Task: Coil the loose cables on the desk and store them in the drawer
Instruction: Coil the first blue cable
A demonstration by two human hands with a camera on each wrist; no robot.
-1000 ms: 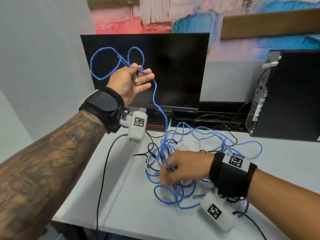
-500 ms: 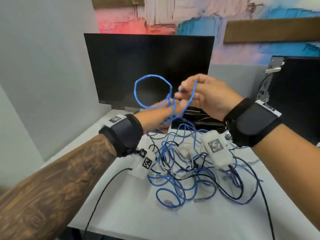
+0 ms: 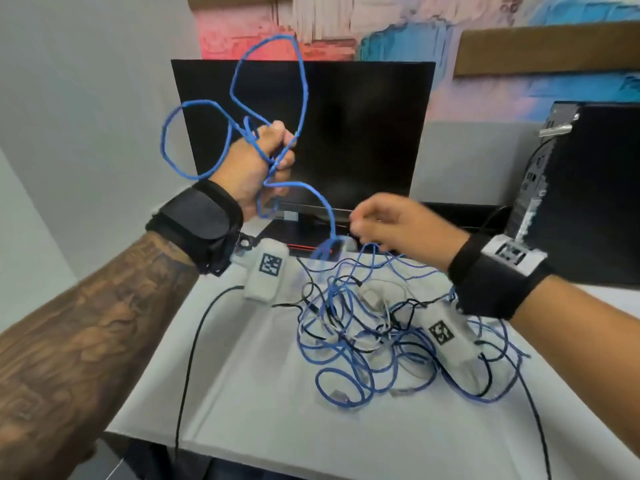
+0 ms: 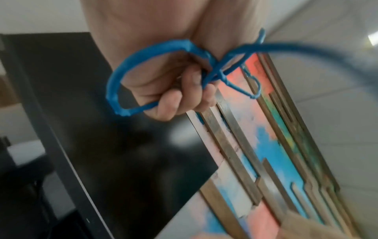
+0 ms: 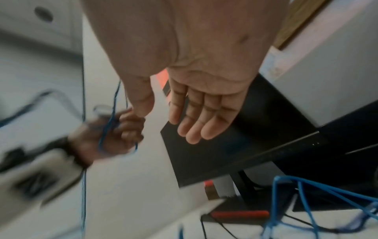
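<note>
Blue cable [image 3: 270, 98] barely started: three loose loops clenched in left hand [image 3: 258, 161] at 11 o'clock; right hand [image 3: 391, 226] slack-fingered, gripping nothing, above tangle [image 3: 363, 327] across tabletop [image 3: 242, 393] at 5 o'clock; no drawer visible.

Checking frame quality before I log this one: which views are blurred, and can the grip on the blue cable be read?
Head: mostly sharp. Left wrist: left hand clearly grips the blue cable. Right wrist: motion-smeared background, right hand open.
</note>
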